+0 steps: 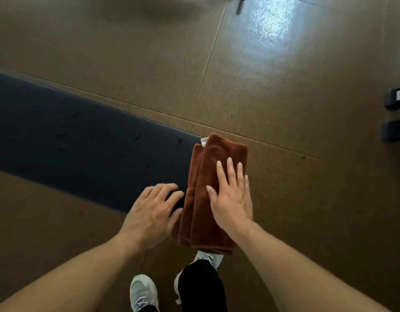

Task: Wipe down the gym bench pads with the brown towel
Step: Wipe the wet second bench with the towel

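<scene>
**Towel folded over the end of the pad, both hands down**

Head view: One dark pad [82,140] runs from the left edge toward the middle; its left part is cut off by the frame and its right end is hidden under the towel [213,192]. The brown towel is folded in several layers and lies across that end, with its near edge hanging past the pad, above a shoe. A small white tag shows at its far corner.

The right hand [231,199] lies flat on the towel, fingers straight and spread, pressing rather than grasping. The left hand [152,212] rests on the pad's near corner, just beside the towel; its fingers are loosely bent and hold nothing, though the fingertips are dark against the pad and whether they touch the towel's edge is hard to tell.

Both forearms are cut off at the bottom corners. Two pale shoes [143,291] and one black trouser leg show below, partly cropped.

The tan floor [284,109] has seams and a bright glare patch. At the right edge two dark blocks [395,113], possibly equipment feet, are cropped. No containers show.
</scene>
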The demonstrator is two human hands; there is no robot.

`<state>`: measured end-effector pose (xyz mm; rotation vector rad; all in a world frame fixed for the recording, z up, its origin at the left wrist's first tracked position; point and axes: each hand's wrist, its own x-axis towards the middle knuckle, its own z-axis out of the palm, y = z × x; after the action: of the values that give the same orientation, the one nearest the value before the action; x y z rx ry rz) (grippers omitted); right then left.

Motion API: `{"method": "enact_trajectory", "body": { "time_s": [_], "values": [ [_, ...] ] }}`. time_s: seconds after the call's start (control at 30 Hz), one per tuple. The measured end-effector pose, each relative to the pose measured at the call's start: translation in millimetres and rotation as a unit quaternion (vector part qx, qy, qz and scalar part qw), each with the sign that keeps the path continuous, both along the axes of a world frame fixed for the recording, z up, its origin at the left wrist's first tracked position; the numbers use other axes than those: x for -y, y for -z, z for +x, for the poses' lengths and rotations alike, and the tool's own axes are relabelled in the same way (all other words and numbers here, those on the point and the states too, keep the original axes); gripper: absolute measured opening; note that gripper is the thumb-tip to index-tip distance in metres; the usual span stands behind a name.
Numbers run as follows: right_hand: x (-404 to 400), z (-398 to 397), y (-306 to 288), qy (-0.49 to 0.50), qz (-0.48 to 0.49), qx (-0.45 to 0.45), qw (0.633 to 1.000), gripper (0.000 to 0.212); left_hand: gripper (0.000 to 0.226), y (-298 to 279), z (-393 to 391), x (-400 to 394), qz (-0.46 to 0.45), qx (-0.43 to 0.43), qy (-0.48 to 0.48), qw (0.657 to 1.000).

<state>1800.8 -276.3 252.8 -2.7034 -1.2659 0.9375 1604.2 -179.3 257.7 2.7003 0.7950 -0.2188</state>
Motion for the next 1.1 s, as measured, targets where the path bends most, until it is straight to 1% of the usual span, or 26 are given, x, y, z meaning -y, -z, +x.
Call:
{"method": "enact_trajectory", "body": {
  "time_s": [0.1, 0.2, 0.33, 0.43, 0.5, 0.57, 0.63, 0.73, 0.87, 0.97, 1.1],
  "values": [
    [3, -1, 13, -0.015, 0.017, 0.011, 1.0, 0.069, 0.05, 6, 22, -12, 0.003, 0.027, 0.024, 0.999],
    [3, 1, 25, -0.018, 0.047, 0.037, 0.998, 0.069, 0.057, 19, 46, -11, 0.003, 0.017, 0.04, 0.999],
    [2, -1, 37, -0.001, 0.078, 0.063, 0.995, 0.067, 0.057, 34, 62, 5, -0.016, 0.025, -0.006, 1.0],
    [2, -11, 38, 0.035, 0.101, 0.092, 0.99, 0.066, 0.053, 37, 55, 7, -0.058, 0.073, -0.034, 0.995],
    [4, -25, 35, 0.063, 0.123, 0.114, 0.984, 0.063, 0.052, 39, 42, 2, -0.076, 0.088, -0.047, 0.992],
    [6, -46, 32, 0.075, 0.125, 0.112, 0.983, 0.063, 0.054, 39, 26, -7, -0.059, 0.069, -0.002, 0.996],
    [7, -61, 34, 0.075, 0.098, 0.098, 0.988, 0.068, 0.056, 40, 16, -18, -0.039, 0.043, 0.059, 0.997],
    [6, -71, 40, 0.076, 0.068, 0.116, 0.988, 0.066, 0.056, 36, 9, -37, -0.021, 0.024, 0.111, 0.993],
    [-12, -92, 41, 0.045, 0.063, 0.12, 0.99, 0.06, 0.056, 32, -11, -66, 0.004, 0.031, 0.153, 0.988],
    [-38, -117, 41, -0.005, 0.072, 0.089, 0.993, 0.058, 0.053, 28, -35, -90, 0.01, 0.046, 0.14, 0.989],
    [-65, -138, 42, -0.101, 0.102, 0.059, 0.988, 0.057, 0.052, 29, -78, -124, 0.05, 0.036, 0.105, 0.993]
  ]
}}
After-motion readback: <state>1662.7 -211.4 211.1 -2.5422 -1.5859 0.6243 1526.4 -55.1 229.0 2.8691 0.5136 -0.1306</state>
